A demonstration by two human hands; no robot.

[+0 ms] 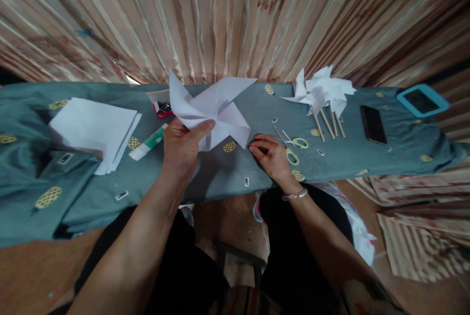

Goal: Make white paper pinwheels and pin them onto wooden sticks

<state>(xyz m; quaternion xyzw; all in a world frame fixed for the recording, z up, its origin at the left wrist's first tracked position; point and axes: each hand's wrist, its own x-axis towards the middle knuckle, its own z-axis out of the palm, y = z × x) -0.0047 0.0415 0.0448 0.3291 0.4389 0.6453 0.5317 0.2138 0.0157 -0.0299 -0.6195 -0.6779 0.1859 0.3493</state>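
A white paper pinwheel with folded blades is held up over the cloth in my left hand. My left thumb presses near its centre, and the other fingers are behind the paper. Just right of the lowest blade, my right hand is low over the cloth, thumb and fingers drawn together. Whatever those fingertips hold, if anything, is too small to make out. Scissors with pale green handles lie right beside that hand. Behind my left hand are a green and white glue tube and a small red box with dark bits inside.
White paper sheets are stacked at the left on the green cloth. Several pinwheels on wooden sticks lie at the right. Beyond them are a black phone and a blue-framed device. A striped curtain hangs behind.
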